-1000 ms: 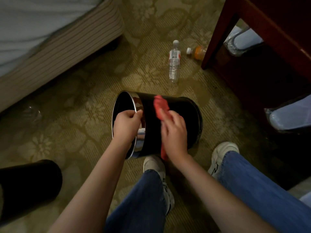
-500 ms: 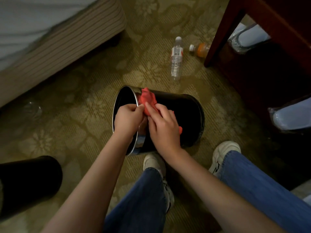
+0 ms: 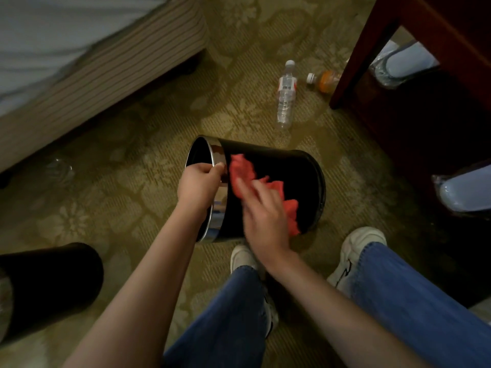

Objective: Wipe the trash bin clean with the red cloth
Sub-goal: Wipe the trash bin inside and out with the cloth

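A black trash bin (image 3: 295,171) with a shiny metal rim lies on its side on the carpet, mouth facing left. My left hand (image 3: 198,185) grips the rim at the near top of the mouth. The red cloth (image 3: 245,172) is spread over the bin's black side wall, and my right hand (image 3: 261,211) presses flat on it, blurred by motion. Part of the cloth sticks out to the right of that hand, near the bin's base.
A second black bin (image 3: 50,282) lies at the lower left. A clear water bottle (image 3: 286,95) and an orange bottle (image 3: 325,81) lie on the carpet beyond. A bed (image 3: 87,70) is at the upper left, a dark wooden table leg (image 3: 356,57) at the right. My white shoes (image 3: 356,251) stand just below the bin.
My right hand has slid the red cloth from the rim down and to the right across the bin's side. The cloth is now spread wider. The left hand keeps its grip on the rim.
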{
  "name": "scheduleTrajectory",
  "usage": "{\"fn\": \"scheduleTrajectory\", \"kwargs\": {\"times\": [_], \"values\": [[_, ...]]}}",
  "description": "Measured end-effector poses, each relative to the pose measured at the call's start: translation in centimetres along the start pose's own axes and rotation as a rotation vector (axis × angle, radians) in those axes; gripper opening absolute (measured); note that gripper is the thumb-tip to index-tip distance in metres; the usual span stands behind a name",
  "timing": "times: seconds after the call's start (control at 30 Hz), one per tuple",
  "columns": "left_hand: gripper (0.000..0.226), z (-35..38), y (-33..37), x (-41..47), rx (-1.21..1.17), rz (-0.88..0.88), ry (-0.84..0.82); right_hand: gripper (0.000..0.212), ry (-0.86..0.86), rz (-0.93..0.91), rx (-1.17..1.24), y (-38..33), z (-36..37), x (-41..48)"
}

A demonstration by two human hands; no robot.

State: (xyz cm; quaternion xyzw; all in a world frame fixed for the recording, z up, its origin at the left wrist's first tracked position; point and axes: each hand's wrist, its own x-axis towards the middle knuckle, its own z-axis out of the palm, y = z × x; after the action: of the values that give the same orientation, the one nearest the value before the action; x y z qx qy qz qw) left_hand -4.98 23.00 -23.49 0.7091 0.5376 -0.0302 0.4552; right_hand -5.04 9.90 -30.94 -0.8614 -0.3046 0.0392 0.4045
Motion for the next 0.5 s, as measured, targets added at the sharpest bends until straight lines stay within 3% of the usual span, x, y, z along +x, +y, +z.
{"fn": "scheduleTrajectory", "kwargs": {"times": [0.17, 0.33, 0.5], "values": [[0.032, 0.3, 0.3, 0.2, -0.019, -0.003, -0.013, 0.044, -0.021, -0.134, 0.014, -0.2, 0.3, 0.8], [0.03, 0.6, 1.0, -0.8, -0.076, 0.037, -0.026, 0.043, 0.013, 0.211, -0.101, 6.8, -1.4, 2.0], [0.021, 1.0, 1.3, -2.3, -0.032, 0.206, -0.129, 0.042, -0.009, 0.275, -0.138, 8.8, -1.9, 3.0]]}}
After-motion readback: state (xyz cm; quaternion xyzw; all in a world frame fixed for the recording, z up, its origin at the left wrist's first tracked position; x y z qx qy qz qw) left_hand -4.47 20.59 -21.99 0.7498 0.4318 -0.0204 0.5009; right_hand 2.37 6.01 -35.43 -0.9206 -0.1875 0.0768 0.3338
